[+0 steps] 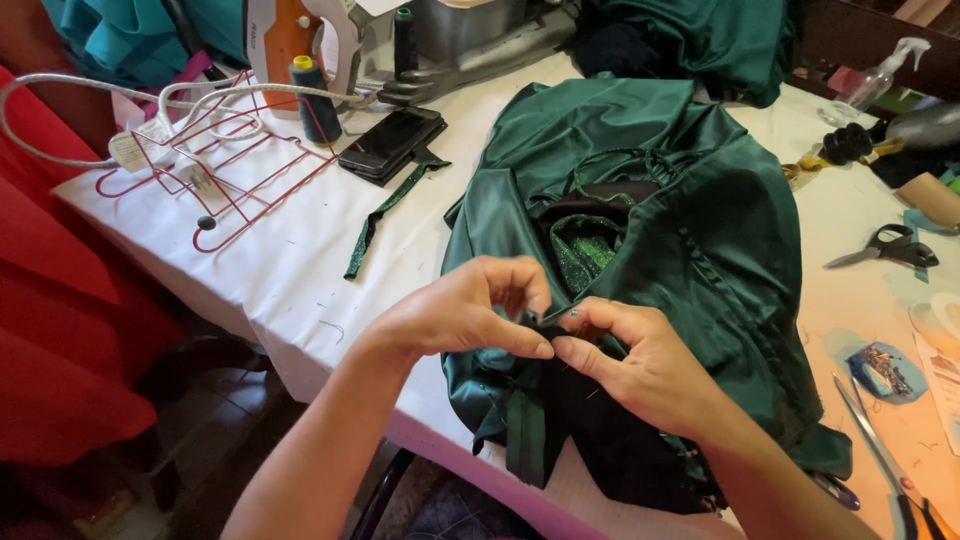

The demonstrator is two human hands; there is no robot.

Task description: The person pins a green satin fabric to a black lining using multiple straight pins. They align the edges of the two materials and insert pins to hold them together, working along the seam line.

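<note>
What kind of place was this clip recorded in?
Probably a sewing or tailoring workroom. Both hands, left hand and right hand, pinch dark cloth at the edge of a green satin garment; scissors, a thread spool and an iron lie on the white-covered table.

White-covered worktable [300,270] in daylight, dark tiled floor [215,420] below.

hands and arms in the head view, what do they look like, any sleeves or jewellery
Both forearms are bare up to the frame edge, with no sleeves in view. The left hand and right hand wear no gloves, and no rings, watch or bracelets are visible. Fingernails look short and unpainted, as far as the picture shows.
</note>
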